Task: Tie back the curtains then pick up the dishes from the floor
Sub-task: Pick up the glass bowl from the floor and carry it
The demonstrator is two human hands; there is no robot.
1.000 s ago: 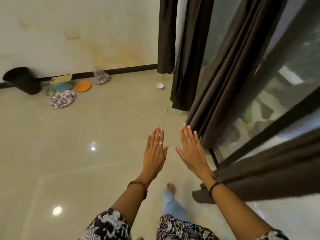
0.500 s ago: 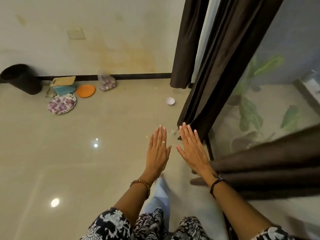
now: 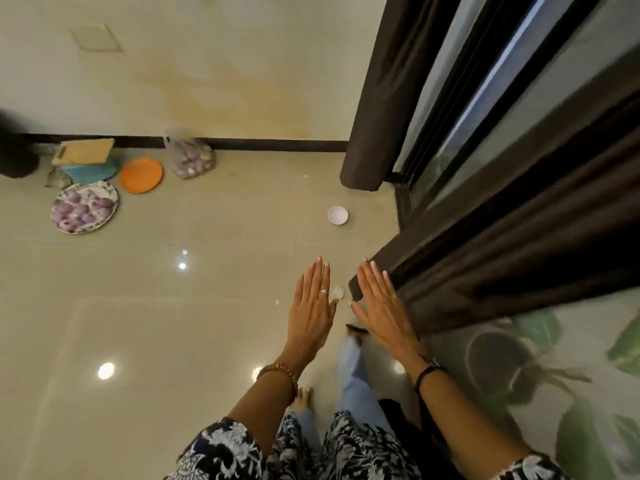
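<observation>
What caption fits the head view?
Both hands, left hand and right hand, held open beside dark curtain; dishes on floor.

A glossy beige tiled floor [image 3: 145, 327] carries everything. Near the wall's dark skirting lie an orange plate [image 3: 141, 175], a patterned plate [image 3: 85, 207] heaped with purple onions, a blue dish [image 3: 92, 171] with a wooden cutting board [image 3: 83, 151] leaning over it, and a clear bag [image 3: 191, 159] of onions. A small white bowl [image 3: 337, 215] sits apart, nearer the curtains. A bit of clear crumpled stuff [image 3: 337, 292] lies close to the person's bare feet
</observation>
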